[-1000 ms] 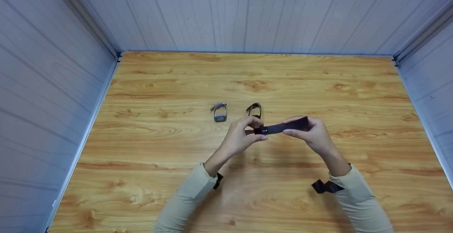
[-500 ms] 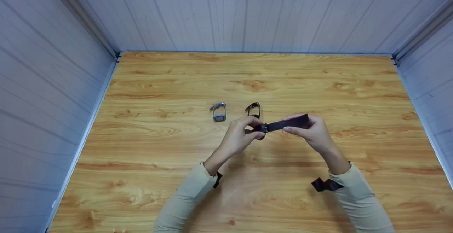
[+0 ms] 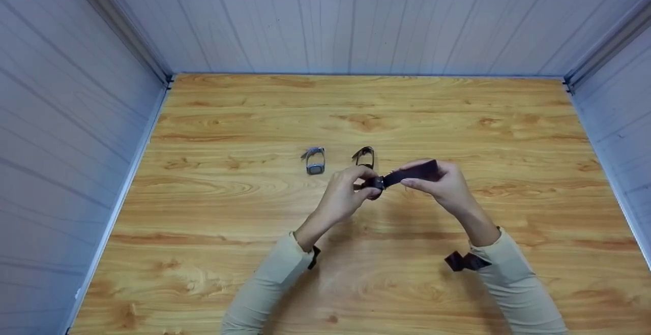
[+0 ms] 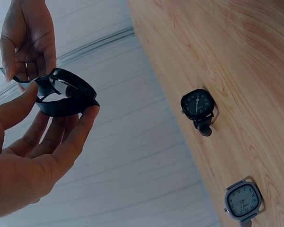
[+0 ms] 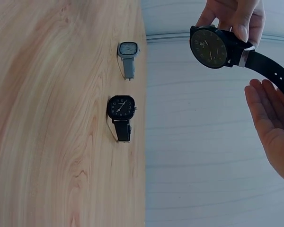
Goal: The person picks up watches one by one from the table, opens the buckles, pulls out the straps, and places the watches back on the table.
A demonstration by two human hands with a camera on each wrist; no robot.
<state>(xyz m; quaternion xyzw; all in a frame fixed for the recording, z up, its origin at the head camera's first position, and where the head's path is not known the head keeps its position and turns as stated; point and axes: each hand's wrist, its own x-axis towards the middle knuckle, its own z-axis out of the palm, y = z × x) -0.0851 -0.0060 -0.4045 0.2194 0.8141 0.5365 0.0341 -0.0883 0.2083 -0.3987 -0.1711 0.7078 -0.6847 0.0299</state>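
Both hands hold a black wristwatch with a round dark dial up above the table. My left hand grips it at the case end, thumb on one side and fingers on the other. To the right, my right hand pinches the long holed end of the strap between thumb and fingers. In the left wrist view the watch strap forms a loop between the left thumb and fingers. The left fingers partly cover the case in the head view.
Beyond the left hand, a black square-faced watch and a grey square-faced watch stand on the wooden table, their straps looped. Pale panel walls enclose the table at the back and sides.
The held watch has turned in the left hand, so its case tilts differently. My right hand has shifted slightly left and away, and the strap now slants up more.
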